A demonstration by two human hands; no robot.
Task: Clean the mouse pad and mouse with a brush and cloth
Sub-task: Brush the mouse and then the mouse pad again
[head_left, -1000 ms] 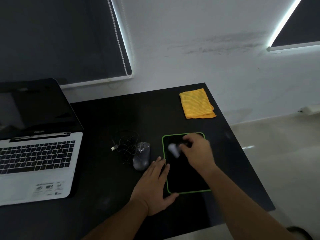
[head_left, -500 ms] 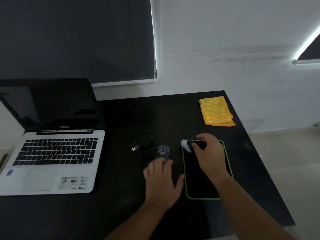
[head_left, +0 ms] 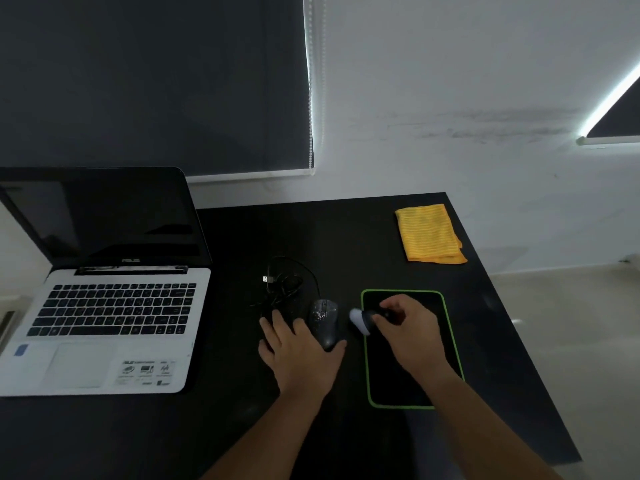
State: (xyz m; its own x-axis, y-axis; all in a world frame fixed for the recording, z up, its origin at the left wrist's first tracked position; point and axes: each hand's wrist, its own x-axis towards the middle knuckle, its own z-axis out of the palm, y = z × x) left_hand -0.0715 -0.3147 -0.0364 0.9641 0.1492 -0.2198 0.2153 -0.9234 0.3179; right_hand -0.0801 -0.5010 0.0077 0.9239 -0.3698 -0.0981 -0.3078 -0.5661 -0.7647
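Observation:
A black mouse pad (head_left: 446, 327) with a green border lies on the black desk. Left of it sits a dark speckled mouse (head_left: 325, 318), its cable (head_left: 287, 282) bundled behind it. My right hand (head_left: 410, 327) hovers over the pad's upper left, closed around a small brush (head_left: 360, 320) whose white bristles point left past the pad's edge toward the mouse. My left hand (head_left: 298, 355) rests flat on the desk, thumb against the mouse's near end, fingers spread beside it. A folded yellow cloth (head_left: 429, 233) lies at the desk's far right corner.
An open white laptop (head_left: 107, 320) with a dark screen fills the desk's left side. The desk (head_left: 485, 306) ends just right of the pad, with floor beyond. A wall and dark window blinds stand behind.
My left hand slid left from the pad's edge to the mouse. My right hand carried the brush to the pad's upper left edge. The view panned left.

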